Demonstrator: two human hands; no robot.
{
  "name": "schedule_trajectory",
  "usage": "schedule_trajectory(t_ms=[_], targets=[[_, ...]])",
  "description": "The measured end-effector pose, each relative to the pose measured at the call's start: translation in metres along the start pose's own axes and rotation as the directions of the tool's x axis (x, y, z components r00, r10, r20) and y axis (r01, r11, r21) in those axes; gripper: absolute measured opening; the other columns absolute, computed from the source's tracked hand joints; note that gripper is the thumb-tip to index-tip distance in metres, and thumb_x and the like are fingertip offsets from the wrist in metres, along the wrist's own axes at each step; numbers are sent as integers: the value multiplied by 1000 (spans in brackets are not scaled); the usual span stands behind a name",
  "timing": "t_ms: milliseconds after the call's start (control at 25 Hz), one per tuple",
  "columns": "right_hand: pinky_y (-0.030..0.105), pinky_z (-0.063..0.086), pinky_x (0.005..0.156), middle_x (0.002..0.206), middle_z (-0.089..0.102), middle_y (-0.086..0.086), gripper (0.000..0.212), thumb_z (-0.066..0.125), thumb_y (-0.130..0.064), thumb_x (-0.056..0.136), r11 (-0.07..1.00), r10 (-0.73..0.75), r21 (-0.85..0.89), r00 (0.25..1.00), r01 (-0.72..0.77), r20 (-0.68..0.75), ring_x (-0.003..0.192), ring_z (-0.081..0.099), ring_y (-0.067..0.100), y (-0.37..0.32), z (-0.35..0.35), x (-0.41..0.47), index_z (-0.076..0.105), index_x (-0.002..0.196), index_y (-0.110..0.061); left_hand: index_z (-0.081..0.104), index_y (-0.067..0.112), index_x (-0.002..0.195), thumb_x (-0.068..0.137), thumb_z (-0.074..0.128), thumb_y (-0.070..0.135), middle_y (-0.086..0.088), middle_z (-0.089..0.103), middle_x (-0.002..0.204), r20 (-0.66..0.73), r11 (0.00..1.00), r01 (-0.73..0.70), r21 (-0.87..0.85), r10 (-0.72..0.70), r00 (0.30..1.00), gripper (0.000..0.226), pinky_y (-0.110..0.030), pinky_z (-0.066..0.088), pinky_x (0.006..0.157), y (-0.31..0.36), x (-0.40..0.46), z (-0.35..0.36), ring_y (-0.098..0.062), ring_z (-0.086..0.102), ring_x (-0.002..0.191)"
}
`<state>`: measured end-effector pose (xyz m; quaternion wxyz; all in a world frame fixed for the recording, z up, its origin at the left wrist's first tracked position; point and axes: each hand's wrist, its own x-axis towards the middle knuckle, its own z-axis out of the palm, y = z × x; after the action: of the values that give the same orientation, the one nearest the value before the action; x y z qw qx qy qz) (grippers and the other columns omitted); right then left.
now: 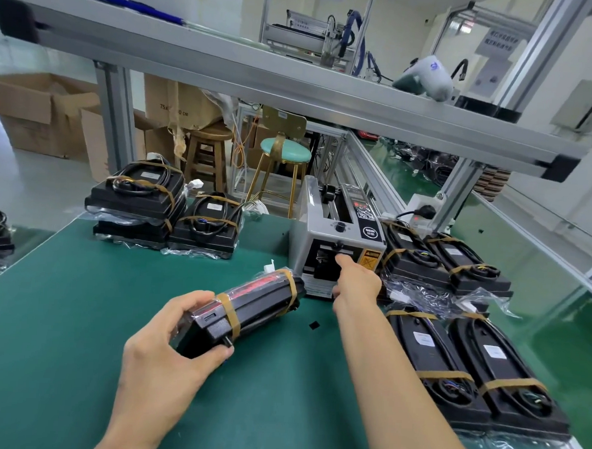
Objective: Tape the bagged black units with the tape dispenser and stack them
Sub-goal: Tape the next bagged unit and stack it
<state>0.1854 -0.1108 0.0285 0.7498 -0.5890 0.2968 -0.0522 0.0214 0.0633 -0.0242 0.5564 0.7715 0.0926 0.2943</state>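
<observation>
On the table (77, 316), the tape dispenser (334, 247) stands at the far edge, right of the middle. A stack of bagged units (135, 195) sits at the far left corner, with one more unit (205, 226) just beside it on the right. Along the right edge lie two rows of units (469, 364), the farther pair (440, 262) right beside the dispenser. Near the middle, a unit (249, 311) lies tilted on its side in the left hand (164, 348); the right hand (357, 279) reaches the dispenser's front.

Two bare forearms, no sleeves, left hand (165, 341), right hand (357, 279)
</observation>
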Motion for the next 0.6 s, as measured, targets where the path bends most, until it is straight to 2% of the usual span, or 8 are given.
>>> schedule_trajectory(t_ms=[40, 120, 160, 200, 280, 400, 480, 600], targets=[[21, 31, 43, 65, 43, 1, 28, 67, -12, 86, 999, 26, 34, 996, -29, 85, 51, 32, 12, -2, -6, -10, 46, 68, -15, 61, 50, 94, 50, 88, -2, 31, 65, 93, -8, 1000, -3, -5, 3, 1000, 74, 8, 33, 73, 1, -1, 1, 12, 58, 89], [16, 34, 55, 70, 53, -5, 21, 69, -21, 85, 999, -38, 8, 938, 38, 344, 58, 47, 9, -1, -21, -38, 59, 66, -20, 61, 49, 94, 50, 87, -4, 31, 65, 92, -34, 1000, -18, -8, 17, 999, 74, 7, 33, 72, 4, -4, 4, 13, 58, 87], [15, 37, 65, 84, 63, -11, 16, 72, -28, 80, 990, -92, -46, 867, 132, 490, 75, 59, 4, 3, -28, -57, 68, 66, -20, 62, 47, 94, 49, 87, -5, 31, 65, 91, -48, 1000, -31, -4, 31, 998, 73, 6, 34, 73, 6, -5, 7, 13, 59, 86], [10, 38, 74, 104, 65, -20, 11, 73, -34, 74, 971, -133, -74, 769, 228, 626, 95, 60, -6, 8, -34, -77, 74, 69, -23, 62, 44, 93, 49, 87, -6, 30, 65, 91, -62, 999, -43, -2, 43, 997, 71, 5, 35, 73, 7, -7, 10, 12, 60, 85], [9, 34, 94, 132, 49, -33, 15, 74, -40, 67, 901, -183, -107, 592, 420, 785, 123, 41, -17, 23, -40, -109, 75, 72, -26, 62, 40, 92, 49, 87, -5, 27, 66, 91, -85, 999, -46, -12, 45, 995, 67, 1, 39, 74, 8, -10, 14, 7, 62, 84], [36, 20, 118, 145, 38, -28, 13, 78, -26, 76, 831, -245, -152, 598, 535, 763, 141, 23, -5, 43, -41, -125, 73, 65, -28, 61, 40, 92, 53, 88, 0, 24, 67, 92, -104, 998, -57, -5, 56, 993, 62, -6, 43, 75, 11, -15, 17, 1, 63, 84], [40, 16, 120, 146, 38, -26, 21, 76, -18, 80, 818, -250, -173, 611, 548, 751, 142, 19, -4, 46, -41, -124, 72, 62, -29, 60, 43, 92, 54, 88, 2, 25, 66, 93, -117, 998, -66, 13, 67, 991, 62, -8, 44, 75, 11, -17, 19, 1, 63, 85], [41, 12, 120, 146, 35, -29, 22, 75, -21, 80, 789, -246, -208, 606, 578, 756, 141, 13, -10, 47, -40, -124, 73, 63, -34, 58, 42, 95, 57, 88, 5, 22, 66, 94, -131, 997, -71, 24, 73, 989, 61, -20, 50, 78, 14, -18, 20, -4, 64, 87]])
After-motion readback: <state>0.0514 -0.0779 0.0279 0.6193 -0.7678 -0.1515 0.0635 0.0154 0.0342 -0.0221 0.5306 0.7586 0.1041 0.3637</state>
